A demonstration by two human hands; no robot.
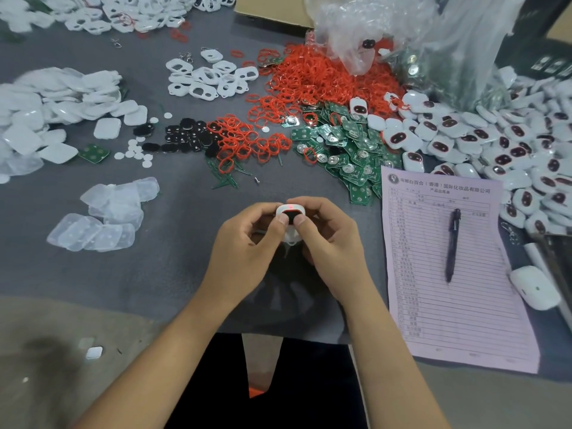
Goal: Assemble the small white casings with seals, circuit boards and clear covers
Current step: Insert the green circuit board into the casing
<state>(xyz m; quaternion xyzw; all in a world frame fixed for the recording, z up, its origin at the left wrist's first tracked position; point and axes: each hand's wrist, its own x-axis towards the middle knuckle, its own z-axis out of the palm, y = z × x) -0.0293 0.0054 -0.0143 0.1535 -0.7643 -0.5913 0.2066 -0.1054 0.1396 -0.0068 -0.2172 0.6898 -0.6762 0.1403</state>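
Both hands point(291, 239) pinch white casing point(290, 212) near Chinese-printed form point(448, 274).

Lower part of the small white casing point(290, 212) covered by both thumbs and curled fingers of the left hand point(244, 243) and right hand point(328, 243); printed rows on the pink form point(448, 320) too small to read (header characters aside); white casing pile point(46, 100) blurred, cut by left edge; clear bag point(418, 41) contents indistinct.
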